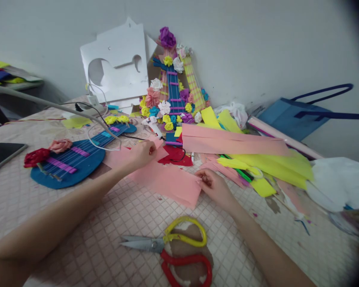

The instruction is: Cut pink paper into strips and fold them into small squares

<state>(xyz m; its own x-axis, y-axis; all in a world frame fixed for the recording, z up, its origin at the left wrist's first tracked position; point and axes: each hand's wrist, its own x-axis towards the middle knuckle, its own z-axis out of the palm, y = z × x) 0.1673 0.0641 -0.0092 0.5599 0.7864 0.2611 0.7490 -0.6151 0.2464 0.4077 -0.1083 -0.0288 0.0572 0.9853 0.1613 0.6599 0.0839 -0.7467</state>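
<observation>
A pink paper strip (167, 179) lies slanted across the table between my two hands. My left hand (142, 153) is closed, pinching the strip's far left end. My right hand (214, 185) is closed too, pinching its near right end. Scissors (179, 247) with one yellow and one red handle lie shut on the table in front of me, near a brown scrap. A blue guitar-shaped craft (74, 159) with purple bars and paper roses lies to the left of my left hand.
Long pink (233, 143) and yellow paper strips (272, 167) are piled at the right. A flower-covered guitar craft (175, 91) and white cut card (116, 67) lean on the wall. A glue gun (152, 124), a phone (1, 154) at left, a blue bag (293, 115) at right.
</observation>
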